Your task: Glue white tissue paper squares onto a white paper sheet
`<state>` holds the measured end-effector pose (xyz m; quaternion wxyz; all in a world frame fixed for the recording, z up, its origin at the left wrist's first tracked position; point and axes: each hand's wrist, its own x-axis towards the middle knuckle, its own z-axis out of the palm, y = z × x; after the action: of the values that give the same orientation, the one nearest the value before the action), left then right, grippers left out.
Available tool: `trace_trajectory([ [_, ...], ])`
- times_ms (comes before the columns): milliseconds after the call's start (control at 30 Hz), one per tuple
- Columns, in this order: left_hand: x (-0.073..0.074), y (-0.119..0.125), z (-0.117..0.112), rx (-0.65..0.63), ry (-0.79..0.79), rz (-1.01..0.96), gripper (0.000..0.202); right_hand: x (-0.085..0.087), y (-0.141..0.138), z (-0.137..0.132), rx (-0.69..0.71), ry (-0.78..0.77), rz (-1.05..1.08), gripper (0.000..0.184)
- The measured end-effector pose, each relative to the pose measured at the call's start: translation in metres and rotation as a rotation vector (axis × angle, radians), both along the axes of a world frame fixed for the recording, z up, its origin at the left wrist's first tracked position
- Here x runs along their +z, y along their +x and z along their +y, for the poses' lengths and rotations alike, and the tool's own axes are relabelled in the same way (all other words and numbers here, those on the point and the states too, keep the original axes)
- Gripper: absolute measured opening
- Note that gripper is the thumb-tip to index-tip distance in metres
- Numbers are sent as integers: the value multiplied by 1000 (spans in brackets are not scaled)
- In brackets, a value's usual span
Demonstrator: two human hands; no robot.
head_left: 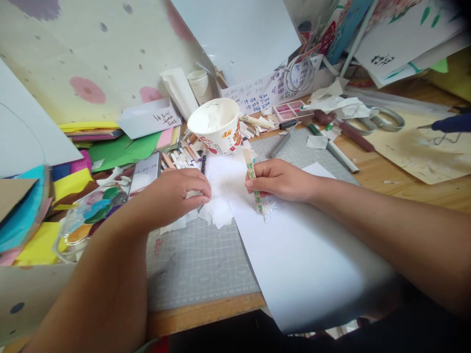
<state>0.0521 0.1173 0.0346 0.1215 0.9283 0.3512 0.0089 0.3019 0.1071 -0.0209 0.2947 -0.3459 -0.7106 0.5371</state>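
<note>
My right hand (276, 180) is closed round a flat stick (251, 170) with green print on a pale wrapping. Its lower end touches a small whitish, glossy lump (269, 211) over the white paper sheet (294, 250). My left hand (184, 189) hovers or rests at the left edge of another white paper (228, 179), fingers curled and their tips close to the thumb; whether anything is pinched there I cannot make out. Torn white paper scraps (218, 212) lie just right of it. Behind both hands stands a white printed paper tub (214, 125) with white material inside.
A grey cutting mat (195, 264) covers the table (206, 314). On the left are a paint palette (99, 211), a phone (146, 171) and coloured paper. Several markers (180, 159) surround the tub. Large scissors (382, 120) and a dark-handled tool (451, 124) lie at right.
</note>
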Motion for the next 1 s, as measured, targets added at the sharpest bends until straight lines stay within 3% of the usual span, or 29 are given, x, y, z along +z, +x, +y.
trace_trajectory([
  [67,7,6,-7,10,-103,-136,13,0,0,1,3,12,7,24],
  [167,10,21,-22,-24,-441,-361,9,-1,1,2,7,30,15,24],
  [267,-2,40,-34,90,-726,-463,7,-1,1,3,11,38,23,22],
  [333,-15,50,-38,224,-757,-455,8,-1,0,4,12,48,19,22],
  [467,-30,60,-38,313,-649,-366,11,0,0,5,12,70,-4,23],
  [633,-24,53,-33,330,-427,-150,16,0,0,6,16,78,-23,20],
  [833,-20,33,-19,312,-38,83,9,-1,0,5,22,92,-22,20],
  [933,-18,36,-24,207,210,-26,9,-1,0,5,31,85,-18,20],
  [1000,-18,45,-33,43,249,-148,9,-1,0,5,36,87,-17,19],
])
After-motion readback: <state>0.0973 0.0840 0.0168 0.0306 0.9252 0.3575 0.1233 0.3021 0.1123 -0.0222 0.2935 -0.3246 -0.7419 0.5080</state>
